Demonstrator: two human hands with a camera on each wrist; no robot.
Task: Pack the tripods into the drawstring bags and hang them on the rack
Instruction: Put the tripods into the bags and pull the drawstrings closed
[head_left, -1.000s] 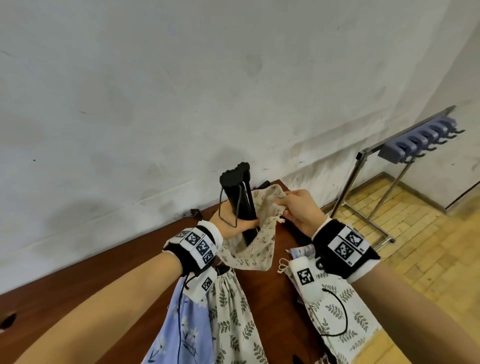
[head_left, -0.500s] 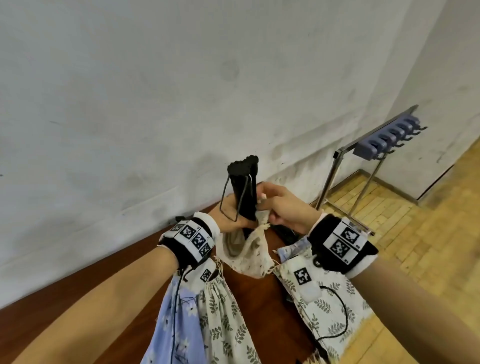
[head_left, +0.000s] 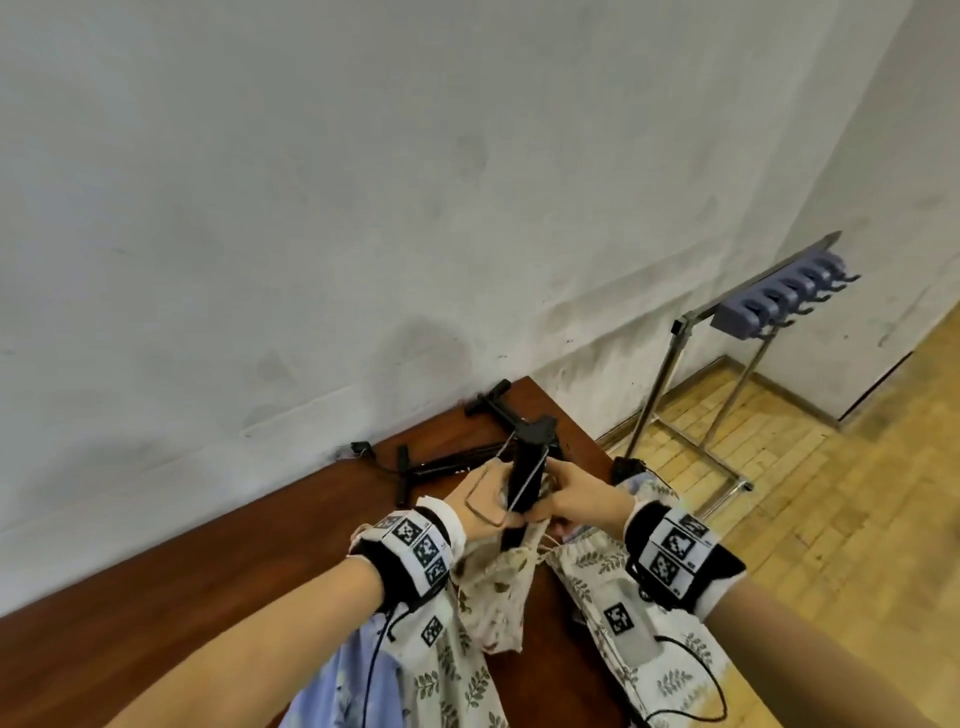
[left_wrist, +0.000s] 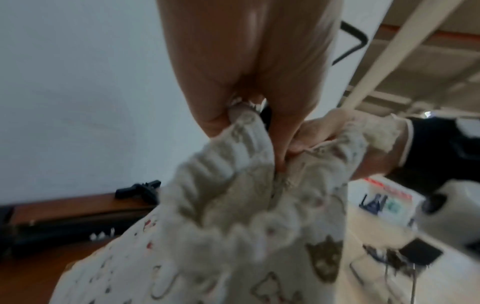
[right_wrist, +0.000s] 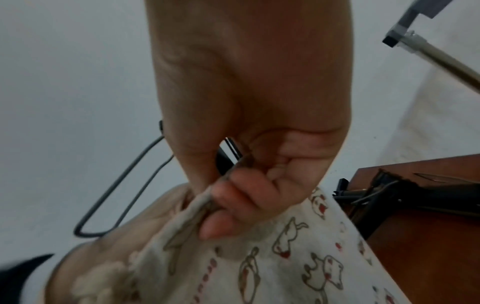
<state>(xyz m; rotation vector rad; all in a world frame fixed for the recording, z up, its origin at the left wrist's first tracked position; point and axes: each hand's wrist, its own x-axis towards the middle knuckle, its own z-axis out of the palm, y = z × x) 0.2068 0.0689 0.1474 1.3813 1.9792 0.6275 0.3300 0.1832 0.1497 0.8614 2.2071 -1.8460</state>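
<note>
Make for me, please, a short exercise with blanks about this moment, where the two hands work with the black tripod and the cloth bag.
1. The black tripod stands partly inside a printed drawstring ____.
2. The right hand pinches the bag's ____.
3. The rack with hooks stands on the ____.
4. More tripods lie on the brown ____, near the wall.

Missing words: bag; rim; floor; table

We see a scuffed white wall (head_left: 363, 182) behind a reddish-brown wooden tabletop (head_left: 171, 597) whose far edge meets it. To the right lies yellowish wood parquet floor (head_left: 841, 493), running to a second white wall at the corner.
</note>
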